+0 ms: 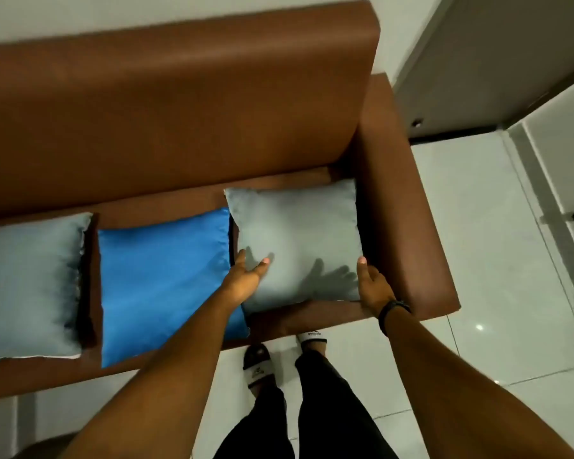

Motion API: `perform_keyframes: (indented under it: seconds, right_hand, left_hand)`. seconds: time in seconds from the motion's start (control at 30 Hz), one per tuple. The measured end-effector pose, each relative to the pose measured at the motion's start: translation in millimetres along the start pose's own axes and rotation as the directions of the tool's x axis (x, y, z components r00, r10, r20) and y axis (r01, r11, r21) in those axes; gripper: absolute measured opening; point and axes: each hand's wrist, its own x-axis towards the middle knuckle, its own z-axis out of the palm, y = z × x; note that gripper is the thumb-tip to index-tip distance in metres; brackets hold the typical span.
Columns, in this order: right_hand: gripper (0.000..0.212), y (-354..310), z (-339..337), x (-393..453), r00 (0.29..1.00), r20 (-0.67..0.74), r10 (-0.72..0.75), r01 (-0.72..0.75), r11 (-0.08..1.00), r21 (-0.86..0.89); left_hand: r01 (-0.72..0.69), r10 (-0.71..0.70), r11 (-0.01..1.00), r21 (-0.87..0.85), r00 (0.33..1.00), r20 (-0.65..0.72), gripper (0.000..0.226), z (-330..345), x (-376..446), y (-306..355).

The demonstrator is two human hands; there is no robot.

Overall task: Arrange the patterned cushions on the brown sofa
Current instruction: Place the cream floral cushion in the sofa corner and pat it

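Your left hand (249,276) has its palm against the near left edge of the grey cushion (295,240), thumb lying on the top face; your right hand (371,286) cups the near right corner, thumb up along the side. Both hands are pressed on the cushion's edges with fingers spread rather than clenched, so you are steadying it, not gripping it firmly. The cushion lies flat at the right end of the brown sofa (179,111), close against the armrest (405,210). Its left edge touches or overlaps the blue cushion (166,279), so a push leftward would likely drag that one askew. Lift with so loose a hold and the smooth-looking cover may slip from your palms. The second grey cushion (27,283) lies well apart at the far left, safe from any nudge
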Motion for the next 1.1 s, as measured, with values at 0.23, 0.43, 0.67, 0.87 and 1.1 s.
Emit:
perform_keyframes:
  seconds: [0.23,0.43,0.67,0.87,1.1]
  right_hand:
    - [0.107,46.9,16.1,93.1,0.997,0.065,0.037,-0.041,0.997,0.068]
    - [0.089,51.2,9.2,96.2,0.986,0.115,-0.117,0.124,0.991,-0.058]
    - [0.045,-38.4,-88.1,45.3,0.904,-0.008,-0.427,0.426,0.902,0.069]
    - [0.021,-134.0,-117.4,91.8,0.891,-0.152,-0.427,0.449,0.879,0.162]
    - [0.055,-232.4,-99.8,159.0,0.873,-0.079,-0.481,0.478,0.813,0.331]
  left_hand:
    - [0.194,-0.195,0.981,-0.020,0.978,-0.067,0.088,40.9,75.1,-30.3]
    - [0.126,-0.132,0.991,-0.049,0.982,-0.138,0.087,44.3,57.7,-52.0]
    - [-0.182,0.135,0.964,-0.196,0.964,-0.230,0.066,-17.4,-26.0,8.1]
    - [-0.168,0.095,0.866,-0.470,0.980,-0.177,0.052,-59.7,-7.3,98.5]
    - [-0.304,0.195,0.749,-0.588,0.950,-0.242,0.057,-92.9,56.8,190.4]
